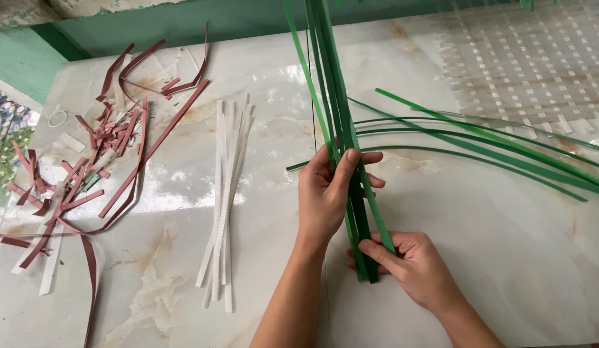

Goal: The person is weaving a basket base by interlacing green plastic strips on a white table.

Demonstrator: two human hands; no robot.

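A person stands over a pale marble table, both bare hands closed on a bundle of green strips held nearly upright in the middle of the scene. The left hand wraps the bundle about halfway up, thumb across the front; the right hand pinches the lower ends just above the tabletop. The strips look thin, flat, light and springy, probably slick, so they could slide past each other unless gripped together; the squared lower ends seem the surest place to hold. More loose green strips fan out to the right, arching off the table. To the left lies a small pile of white strips, and farther left a scatter of reddish-brown offcuts. At far right sits a pale woven mat.
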